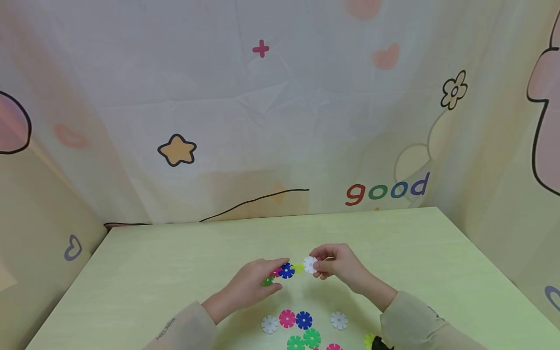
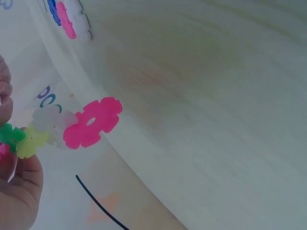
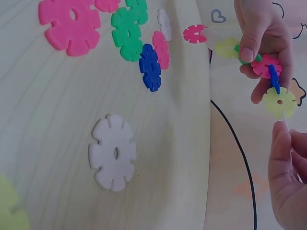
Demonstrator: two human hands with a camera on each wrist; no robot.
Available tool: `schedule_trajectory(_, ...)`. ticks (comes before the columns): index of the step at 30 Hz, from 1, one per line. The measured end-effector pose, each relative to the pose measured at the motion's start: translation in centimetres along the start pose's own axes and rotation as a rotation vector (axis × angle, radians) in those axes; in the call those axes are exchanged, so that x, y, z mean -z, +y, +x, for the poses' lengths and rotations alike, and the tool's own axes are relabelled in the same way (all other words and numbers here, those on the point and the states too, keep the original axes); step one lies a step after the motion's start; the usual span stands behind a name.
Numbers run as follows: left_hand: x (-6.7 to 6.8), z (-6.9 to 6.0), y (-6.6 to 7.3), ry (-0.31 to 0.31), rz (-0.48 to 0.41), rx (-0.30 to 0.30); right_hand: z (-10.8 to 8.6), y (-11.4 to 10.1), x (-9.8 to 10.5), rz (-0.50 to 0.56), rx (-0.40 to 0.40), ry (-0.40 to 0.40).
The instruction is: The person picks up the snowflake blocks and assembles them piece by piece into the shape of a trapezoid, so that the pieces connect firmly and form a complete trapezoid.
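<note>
My left hand [image 1: 258, 279] grips a chain of interlocked plastic snowflake discs above the table. Out past that hand hang a pink disc [image 2: 93, 122], a white disc [image 2: 48, 119] and a yellow disc [image 2: 32, 141]. A green disc [image 3: 248, 55] lies under the thumb, followed by another pink disc [image 3: 266, 66], a dark blue disc [image 1: 286, 271] and a yellow disc [image 3: 279, 102]. My right hand [image 1: 341, 266] pinches a white snowflake disc [image 1: 310, 265] at that yellow end. It appears edge-on in the right wrist view; whether its slot is engaged I cannot tell.
Loose discs lie on the pale table [image 1: 175, 253] nearer the body: white [image 1: 269, 324], pink [image 1: 287, 319], blue [image 1: 304, 320], several green [image 1: 312, 338], and another white one [image 3: 114, 153]. A yellow disc [image 1: 369, 340] lies beside a black object [image 1: 381, 343]. Printed curtain [image 1: 280, 146] encloses the table.
</note>
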State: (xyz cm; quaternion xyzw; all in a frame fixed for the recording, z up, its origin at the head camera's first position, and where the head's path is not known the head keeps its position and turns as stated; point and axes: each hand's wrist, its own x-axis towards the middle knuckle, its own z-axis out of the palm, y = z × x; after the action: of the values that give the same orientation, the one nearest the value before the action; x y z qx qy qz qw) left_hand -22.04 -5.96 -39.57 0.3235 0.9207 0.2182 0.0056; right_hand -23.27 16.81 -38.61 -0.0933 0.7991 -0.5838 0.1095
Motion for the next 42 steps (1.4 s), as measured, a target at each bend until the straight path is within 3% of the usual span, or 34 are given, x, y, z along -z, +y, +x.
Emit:
schedule_trajectory(6, -0.4, 0.1, 0.4, 0.020, 0.000, -0.038, -0.2, -0.2, -0.2, 0.042, -0.003, -0.015)
schedule_trajectory(14, -0.6, 0.1, 0.7, 0.009, 0.089, -0.116, -0.5, -0.4, -0.5, 0.048, -0.001, -0.023)
schedule_trajectory(20, -0.5, 0.1, 1.0, -0.027, 0.093, -0.104, -0.7, -0.5, -0.5, 0.038, 0.002, -0.030)
schedule_trajectory(35, -0.9, 0.2, 1.6, 0.050, 0.222, -0.160, -1.1, -0.7, -0.7, 0.119, -0.016, -0.002)
schedule_trajectory(42, -1.0, 0.4, 1.5, 0.081, 0.205, -0.189, -1.1, -0.6, -0.6, 0.134, -0.010, -0.018)
